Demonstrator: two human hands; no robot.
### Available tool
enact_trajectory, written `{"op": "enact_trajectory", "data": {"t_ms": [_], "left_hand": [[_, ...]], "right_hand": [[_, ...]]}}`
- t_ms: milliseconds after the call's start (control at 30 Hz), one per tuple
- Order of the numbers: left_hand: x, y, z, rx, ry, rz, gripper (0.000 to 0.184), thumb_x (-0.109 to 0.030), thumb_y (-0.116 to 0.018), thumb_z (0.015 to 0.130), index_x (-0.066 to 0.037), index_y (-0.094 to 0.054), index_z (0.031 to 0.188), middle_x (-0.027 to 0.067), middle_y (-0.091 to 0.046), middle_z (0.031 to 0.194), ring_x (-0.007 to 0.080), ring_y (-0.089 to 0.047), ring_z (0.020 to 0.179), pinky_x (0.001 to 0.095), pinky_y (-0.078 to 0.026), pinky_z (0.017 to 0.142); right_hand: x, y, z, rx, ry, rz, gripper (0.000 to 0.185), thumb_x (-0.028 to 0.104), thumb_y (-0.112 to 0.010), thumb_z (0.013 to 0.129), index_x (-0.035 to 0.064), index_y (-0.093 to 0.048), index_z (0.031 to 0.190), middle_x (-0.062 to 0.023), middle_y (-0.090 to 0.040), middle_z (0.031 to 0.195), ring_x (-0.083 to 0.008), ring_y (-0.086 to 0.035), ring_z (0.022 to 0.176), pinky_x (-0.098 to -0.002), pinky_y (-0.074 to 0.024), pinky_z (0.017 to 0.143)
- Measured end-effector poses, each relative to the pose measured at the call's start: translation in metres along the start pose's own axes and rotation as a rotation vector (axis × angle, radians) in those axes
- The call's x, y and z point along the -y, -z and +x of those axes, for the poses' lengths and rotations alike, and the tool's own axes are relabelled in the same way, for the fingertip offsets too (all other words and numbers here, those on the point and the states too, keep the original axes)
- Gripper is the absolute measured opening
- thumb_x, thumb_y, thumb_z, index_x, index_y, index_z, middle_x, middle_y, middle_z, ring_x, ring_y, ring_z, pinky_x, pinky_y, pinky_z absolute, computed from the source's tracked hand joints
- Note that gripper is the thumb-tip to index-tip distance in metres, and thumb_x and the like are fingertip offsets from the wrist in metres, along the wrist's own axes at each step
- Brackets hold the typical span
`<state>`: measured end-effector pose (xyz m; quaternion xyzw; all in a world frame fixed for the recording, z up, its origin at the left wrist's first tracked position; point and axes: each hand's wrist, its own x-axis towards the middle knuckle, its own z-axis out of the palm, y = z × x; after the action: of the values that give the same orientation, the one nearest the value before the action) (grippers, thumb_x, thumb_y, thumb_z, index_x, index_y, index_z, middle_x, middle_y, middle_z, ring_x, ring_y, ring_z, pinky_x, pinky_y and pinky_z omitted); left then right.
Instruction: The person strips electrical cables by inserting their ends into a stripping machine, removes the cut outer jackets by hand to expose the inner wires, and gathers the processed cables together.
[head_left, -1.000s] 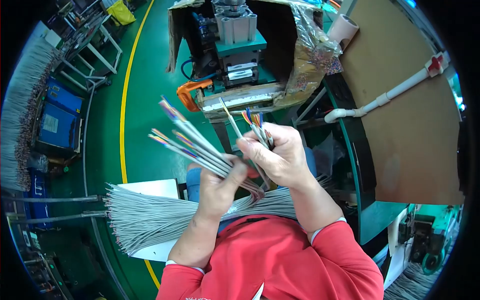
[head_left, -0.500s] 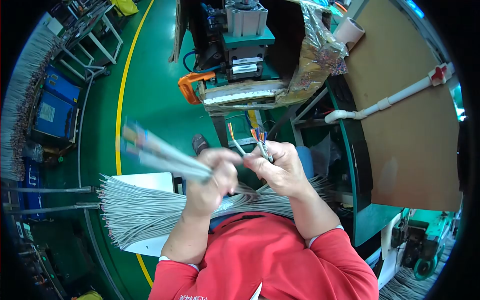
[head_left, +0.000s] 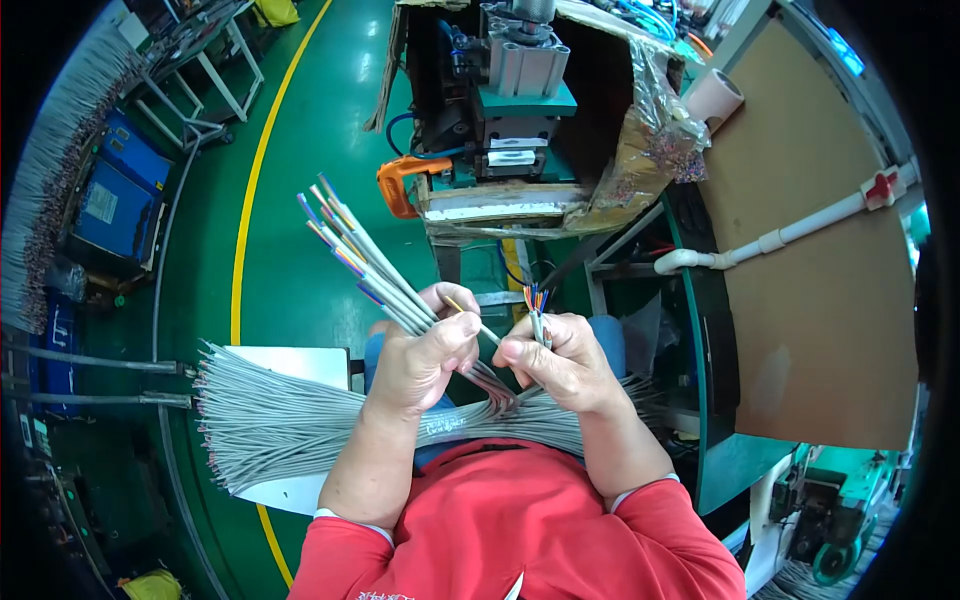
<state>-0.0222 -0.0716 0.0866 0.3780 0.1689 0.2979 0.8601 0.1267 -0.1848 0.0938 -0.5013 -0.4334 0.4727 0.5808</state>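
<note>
**One grey cable (head_left: 484, 331) spans two closed grips**

Nearest, below the red shirt (head_left: 520, 520), a thick bundle of grey cables (head_left: 285, 415) lies across the lap, its left end fanned over a white board (head_left: 290, 360). Above it, the left hand (head_left: 428, 362) is curled firmly round a fanned bunch of cables (head_left: 378, 278), their coloured wire ends pointing up and away to the left. The right hand (head_left: 560, 365) is nearly closed, thumb against fingers, round a smaller cluster of cable ends (head_left: 537, 312). The single cable runs between the two, its yellowish tip at the left thumb. The step in hand seems to be handling that one cable apart from the rest; the next move calls for a fine fingertip grip without loosening either bunch. Farther off stand an orange handle (head_left: 398, 185) and a metal press-like machine (head_left: 525, 70), beyond both hands' touch.
</note>
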Motion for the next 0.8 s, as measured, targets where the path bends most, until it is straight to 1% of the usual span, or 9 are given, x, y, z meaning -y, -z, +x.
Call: {"op": "enact_trajectory", "data": {"t_ms": [133, 233, 300, 400, 500, 567, 667, 700, 800], "left_hand": [[-0.006, -0.004, 0.004, -0.086, 0.036, 0.053, 0.018, -0.015, -0.069, 0.087, -0.004, -0.056, 0.095, -0.0016, -0.046, 0.062, 0.0059, -0.040, 0.050, 0.0248, -0.037, 0.049], [-0.006, -0.001, 0.001, -0.061, 0.042, 0.069, 0.016, -0.011, -0.072, 0.086, -0.001, -0.060, 0.090, 0.0014, -0.057, 0.074, 0.0057, -0.042, 0.053, 0.0238, -0.041, 0.052], [-0.004, -0.001, 0.000, -0.068, 0.027, 0.018, 0.016, -0.011, -0.072, 0.086, -0.002, -0.060, 0.088, 0.0013, -0.056, 0.073, 0.0058, -0.042, 0.053, 0.0240, -0.041, 0.052], [0.000, -0.004, 0.002, -0.079, 0.011, -0.075, 0.015, -0.012, -0.072, 0.086, -0.003, -0.059, 0.085, 0.0010, -0.056, 0.073, 0.0062, -0.042, 0.053, 0.0244, -0.041, 0.053], [0.008, -0.007, 0.002, -0.105, -0.001, -0.259, 0.013, -0.011, -0.070, 0.085, -0.005, -0.058, 0.085, -0.0003, -0.052, 0.068, 0.0066, -0.041, 0.052, 0.0251, -0.040, 0.054], [0.004, -0.009, 0.002, -0.106, 0.016, -0.234, 0.013, -0.011, -0.070, 0.085, -0.006, -0.058, 0.085, -0.0011, -0.050, 0.065, 0.0068, -0.040, 0.052, 0.0252, -0.039, 0.053], [-0.001, -0.011, 0.004, -0.100, 0.050, -0.175, 0.013, -0.011, -0.069, 0.085, -0.008, -0.057, 0.085, -0.0027, -0.045, 0.060, 0.0071, -0.039, 0.051, 0.0254, -0.037, 0.052], [0.001, -0.010, 0.005, -0.122, 0.048, -0.186, 0.013, -0.012, -0.069, 0.085, -0.008, -0.057, 0.086, -0.0031, -0.044, 0.060, 0.0071, -0.039, 0.050, 0.0256, -0.037, 0.052], [0.003, -0.009, 0.006, -0.167, 0.049, -0.203, 0.014, -0.013, -0.069, 0.085, -0.009, -0.056, 0.087, -0.0039, -0.043, 0.059, 0.0071, -0.040, 0.050, 0.0258, -0.036, 0.051]], "right_hand": [[0.003, -0.004, 0.003, -0.055, 0.103, -0.098, 0.020, 0.013, -0.061, 0.094, -0.0018, -0.067, 0.082, -0.0007, -0.058, 0.060, -0.0062, -0.050, 0.053, -0.0229, -0.0387, 0.048], [0.006, -0.001, 0.000, -0.044, 0.082, -0.103, 0.017, 0.011, -0.062, 0.092, -0.0017, -0.066, 0.082, -0.0008, -0.058, 0.061, -0.0062, -0.051, 0.054, -0.0232, -0.0395, 0.049], [0.007, -0.002, 0.000, -0.032, 0.073, -0.110, 0.016, 0.010, -0.063, 0.092, -0.0016, -0.066, 0.081, -0.0009, -0.058, 0.061, -0.0061, -0.051, 0.054, -0.0234, -0.0399, 0.049], [0.007, -0.007, 0.002, -0.086, 0.126, -0.228, 0.013, 0.008, -0.065, 0.089, -0.0012, -0.066, 0.080, -0.0013, -0.059, 0.062, -0.0059, -0.052, 0.054, -0.0235, -0.0409, 0.049], [0.002, -0.010, 0.004, -0.085, 0.142, -0.312, 0.012, 0.008, -0.066, 0.088, -0.0009, -0.066, 0.080, -0.0015, -0.059, 0.062, -0.0059, -0.052, 0.054, -0.0239, -0.0410, 0.049], [0.002, -0.009, 0.003, -0.088, 0.145, -0.354, 0.011, 0.008, -0.066, 0.088, -0.0008, -0.065, 0.080, -0.0015, -0.059, 0.063, -0.0058, -0.052, 0.054, -0.0240, -0.0410, 0.049], [0.006, -0.006, 0.004, -0.064, 0.194, -0.437, 0.014, 0.010, -0.067, 0.087, -0.0024, -0.065, 0.082, -0.0068, -0.056, 0.059, -0.0068, -0.051, 0.055, -0.0270, -0.0427, 0.050], [0.005, -0.007, 0.005, -0.066, 0.192, -0.435, 0.014, 0.010, -0.067, 0.087, -0.0024, -0.065, 0.082, -0.0068, -0.056, 0.059, -0.0068, -0.051, 0.055, -0.0270, -0.0427, 0.050], [-0.001, -0.010, 0.006, -0.107, 0.165, -0.324, 0.011, 0.008, -0.066, 0.087, -0.0003, -0.065, 0.080, -0.0012, -0.058, 0.061, -0.0069, -0.053, 0.054, -0.0246, -0.0409, 0.048]]}}
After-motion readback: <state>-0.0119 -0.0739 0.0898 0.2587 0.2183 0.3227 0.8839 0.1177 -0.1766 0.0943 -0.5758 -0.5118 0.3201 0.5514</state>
